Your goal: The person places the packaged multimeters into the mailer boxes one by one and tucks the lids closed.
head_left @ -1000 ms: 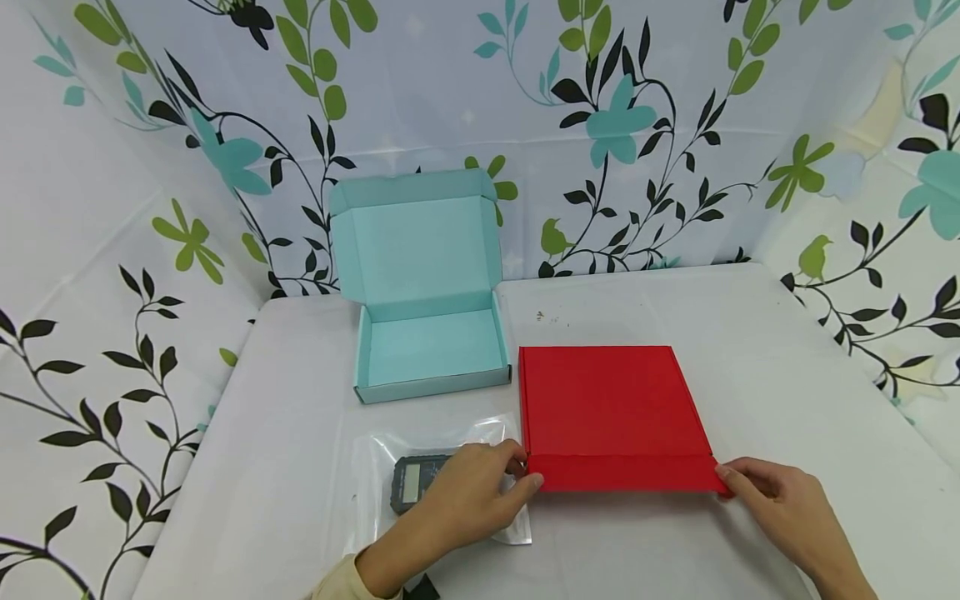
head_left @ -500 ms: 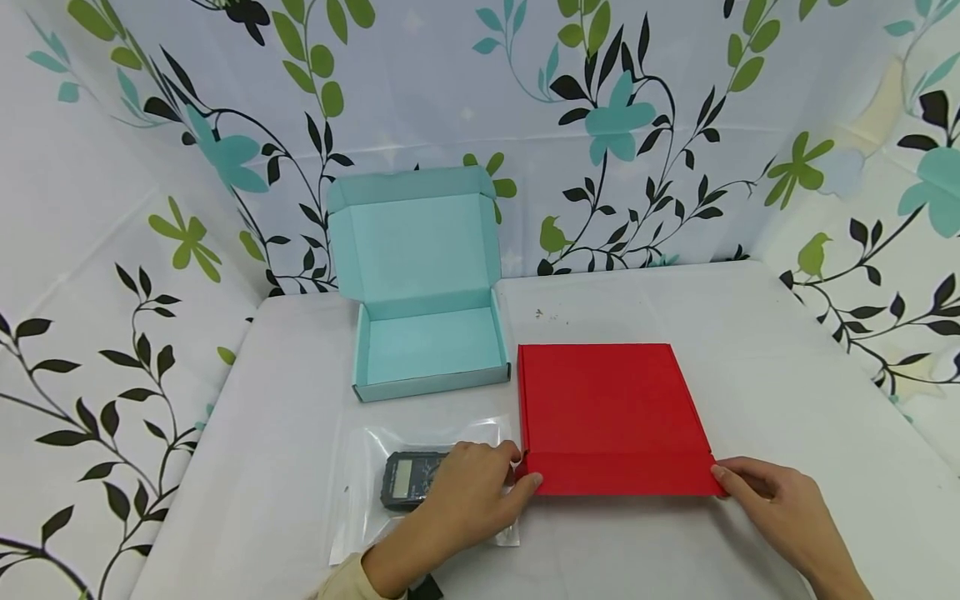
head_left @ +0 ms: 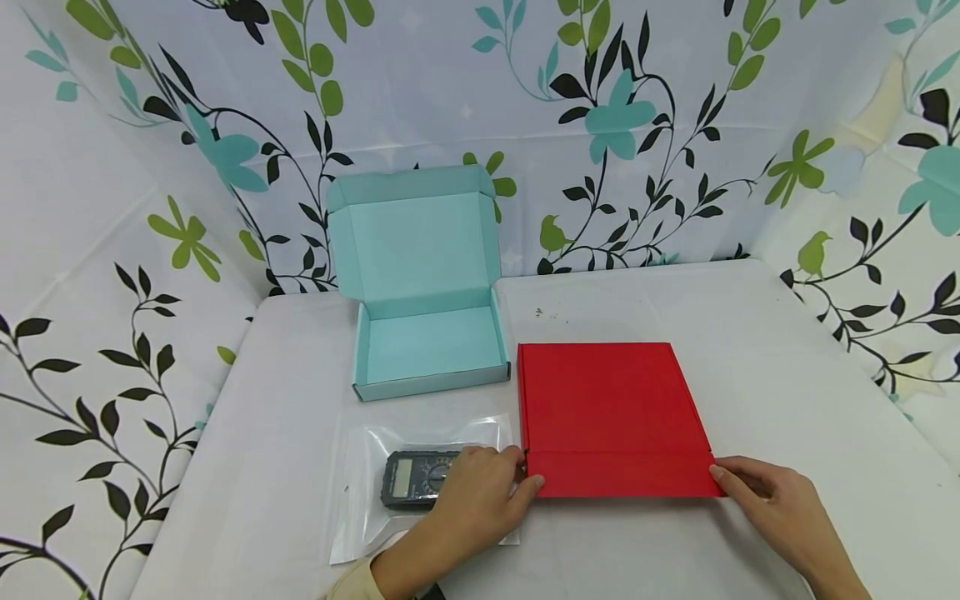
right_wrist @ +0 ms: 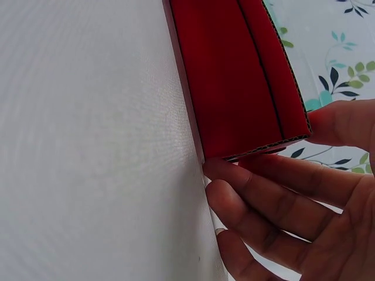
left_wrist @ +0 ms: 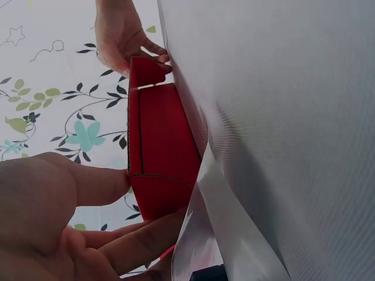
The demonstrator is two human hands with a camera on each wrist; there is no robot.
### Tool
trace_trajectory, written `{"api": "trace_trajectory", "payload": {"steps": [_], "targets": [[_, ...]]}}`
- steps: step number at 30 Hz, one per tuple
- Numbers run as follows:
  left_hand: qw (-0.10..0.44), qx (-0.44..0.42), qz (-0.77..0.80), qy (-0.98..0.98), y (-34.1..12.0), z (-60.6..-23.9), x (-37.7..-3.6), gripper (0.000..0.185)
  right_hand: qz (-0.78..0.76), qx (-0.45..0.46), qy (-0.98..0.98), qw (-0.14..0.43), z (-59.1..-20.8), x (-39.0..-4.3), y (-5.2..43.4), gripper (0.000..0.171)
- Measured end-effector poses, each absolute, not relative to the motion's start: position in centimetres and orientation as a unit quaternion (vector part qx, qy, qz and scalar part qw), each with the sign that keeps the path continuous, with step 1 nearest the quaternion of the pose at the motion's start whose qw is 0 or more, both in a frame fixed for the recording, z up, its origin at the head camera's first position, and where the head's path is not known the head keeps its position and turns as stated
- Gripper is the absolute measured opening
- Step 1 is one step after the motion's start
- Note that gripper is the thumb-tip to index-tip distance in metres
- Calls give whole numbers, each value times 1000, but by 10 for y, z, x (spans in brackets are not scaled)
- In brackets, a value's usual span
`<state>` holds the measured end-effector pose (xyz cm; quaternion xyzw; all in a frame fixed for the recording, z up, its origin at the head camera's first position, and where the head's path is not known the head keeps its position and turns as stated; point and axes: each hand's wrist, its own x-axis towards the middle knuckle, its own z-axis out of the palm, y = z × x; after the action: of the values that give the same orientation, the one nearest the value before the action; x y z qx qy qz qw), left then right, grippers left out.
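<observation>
A closed red box lies flat on the white table, right of centre in the head view. The left hand pinches the box's near left corner – in the left wrist view the thumb sits on the top edge and the fingers reach under the front flap. The right hand pinches the near right corner the same way, thumb on top and fingers curled beneath, low at the right of the head frame.

Under the left hand, at lower centre-left, lies a clear plastic bag with a dark multimeter inside – the hand covers the bag's right end. Above it, towards the upper middle, stands an open teal box, its lid raised against the leaf-patterned backdrop, just beside the red box's far left corner
</observation>
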<state>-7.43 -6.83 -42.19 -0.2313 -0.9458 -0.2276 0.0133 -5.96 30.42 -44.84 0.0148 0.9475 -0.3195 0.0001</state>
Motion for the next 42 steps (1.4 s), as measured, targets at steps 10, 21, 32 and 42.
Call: {"api": "trace_trajectory", "payload": {"steps": [10, 21, 32, 42], "targets": [[19, -236, -190, -953, -67, -421, -77, 19, -322, 15, 946, 12, -448, -60, 305, 36], [16, -231, -185, -955, -65, -425, -80, 22, -322, 5, 947, 16, -447, -62, 302, 33], [44, -228, -151, -961, -66, -428, -85, 32, -311, -31, 950, -13, -445, -68, 297, 46], [32, -248, -152, -956, -68, -430, -93, 79, -261, -93, 960, 30, -433, -85, 296, 103]]}}
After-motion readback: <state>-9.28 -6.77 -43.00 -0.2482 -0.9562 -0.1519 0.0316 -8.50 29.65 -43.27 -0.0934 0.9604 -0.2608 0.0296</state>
